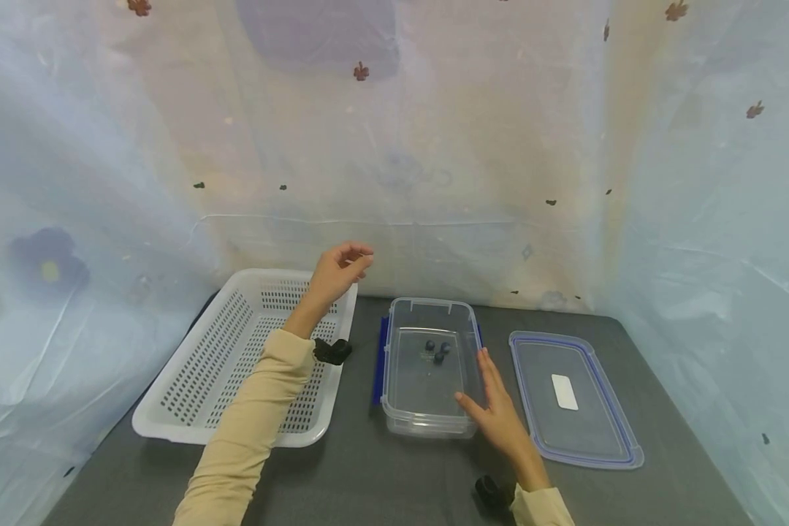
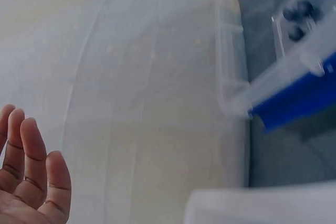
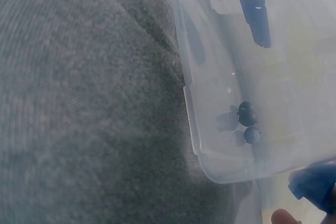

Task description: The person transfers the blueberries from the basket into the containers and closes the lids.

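A clear plastic food container (image 1: pixel 427 420) with blue side clips sits in the middle of the table, without its lid. Inside lie a few small dark round berries (image 1: pixel 438 359) that look like blueberries. My right hand (image 1: pixel 496 413) is at the container's right wall, fingers straight along that side and thumb over the rim. Raised over the far right corner of a white slotted basket (image 1: pixel 342 365) is my left hand (image 1: pixel 343 272). Its fingers (image 2: pixel 32 140) are loosely bent and nothing shows in them.
To the right, the clear lid (image 1: pixel 605 431) with a blue seal and a white label lies flat on the grey tabletop (image 1: pixel 361 475). A patterned plastic curtain (image 1: pixel 434 183) hangs behind the table and at both sides.
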Demonstrator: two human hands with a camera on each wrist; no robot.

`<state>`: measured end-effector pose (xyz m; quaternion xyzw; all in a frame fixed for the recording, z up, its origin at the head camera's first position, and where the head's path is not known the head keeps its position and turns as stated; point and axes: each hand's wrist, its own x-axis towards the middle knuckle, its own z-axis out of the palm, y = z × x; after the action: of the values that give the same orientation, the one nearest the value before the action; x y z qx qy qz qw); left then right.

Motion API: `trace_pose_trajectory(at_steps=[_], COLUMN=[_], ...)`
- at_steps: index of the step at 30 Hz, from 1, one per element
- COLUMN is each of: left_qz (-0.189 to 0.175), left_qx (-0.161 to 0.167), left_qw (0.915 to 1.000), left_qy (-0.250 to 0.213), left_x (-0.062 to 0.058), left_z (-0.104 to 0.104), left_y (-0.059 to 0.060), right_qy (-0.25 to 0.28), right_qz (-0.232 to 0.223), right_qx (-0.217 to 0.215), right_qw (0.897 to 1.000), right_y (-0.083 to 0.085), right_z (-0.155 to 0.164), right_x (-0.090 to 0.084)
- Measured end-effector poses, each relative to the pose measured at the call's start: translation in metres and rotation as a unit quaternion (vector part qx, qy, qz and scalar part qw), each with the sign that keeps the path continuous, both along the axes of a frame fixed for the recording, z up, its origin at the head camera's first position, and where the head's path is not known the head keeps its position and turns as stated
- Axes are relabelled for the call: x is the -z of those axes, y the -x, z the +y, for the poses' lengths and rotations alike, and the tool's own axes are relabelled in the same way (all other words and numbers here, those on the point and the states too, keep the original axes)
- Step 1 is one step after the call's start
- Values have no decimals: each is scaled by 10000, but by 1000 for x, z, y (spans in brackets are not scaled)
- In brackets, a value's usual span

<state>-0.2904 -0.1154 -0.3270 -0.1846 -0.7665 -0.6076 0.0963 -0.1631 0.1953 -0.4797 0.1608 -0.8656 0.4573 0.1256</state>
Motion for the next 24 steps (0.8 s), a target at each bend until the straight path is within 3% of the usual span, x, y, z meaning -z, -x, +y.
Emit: trace_pose_trajectory(at_steps=[6,11,16,24], left_qz=[39,46,-46,-601], left_qx=[-694,-1416,-2068,-2579], left_qw=[9974,9883,9754,9619], left_qy=[171,572,764,681], left_x=[8,20,41,80], left_z=[-26,-43,-59,-77], left_y=[-1,2,10,19], right_qy=[-8,-5,-2,0], right_qz=[35,150,155,176], right_qx=[16,62,65,78], right_qw=[10000,9999,9999,9998], right_y=[0,0,0,-1], right_z=[-1,0,0,0], right_x=[0,2,2,3])
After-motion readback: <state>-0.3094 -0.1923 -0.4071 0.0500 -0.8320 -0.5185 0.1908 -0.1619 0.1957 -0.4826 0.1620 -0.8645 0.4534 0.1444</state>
